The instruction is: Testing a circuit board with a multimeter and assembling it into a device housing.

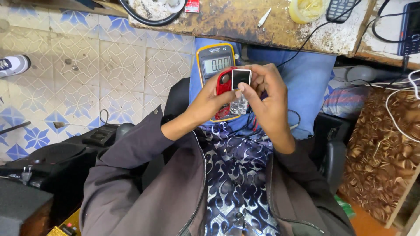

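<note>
At the far left, a grey-and-white shoe (13, 64) rests on the patterned tile floor (87, 65). Nearer the middle, a yellow-cased multimeter (216, 61) lies on the person's lap in blue trousers (306, 78), its display facing up. The left hand (210, 102) is closed around a red phone body (225, 83), thumb along its side, holding it upright just above the meter. Touching the red piece's right edge sits a small dark rectangular screen (241, 78), pinched between thumb and fingertips of the right hand (267, 96), which curls tightly over it. Above, a worn wooden bench (245, 22) carries a yellowish tub (308, 9) and a keypad phone (340, 8).
</note>
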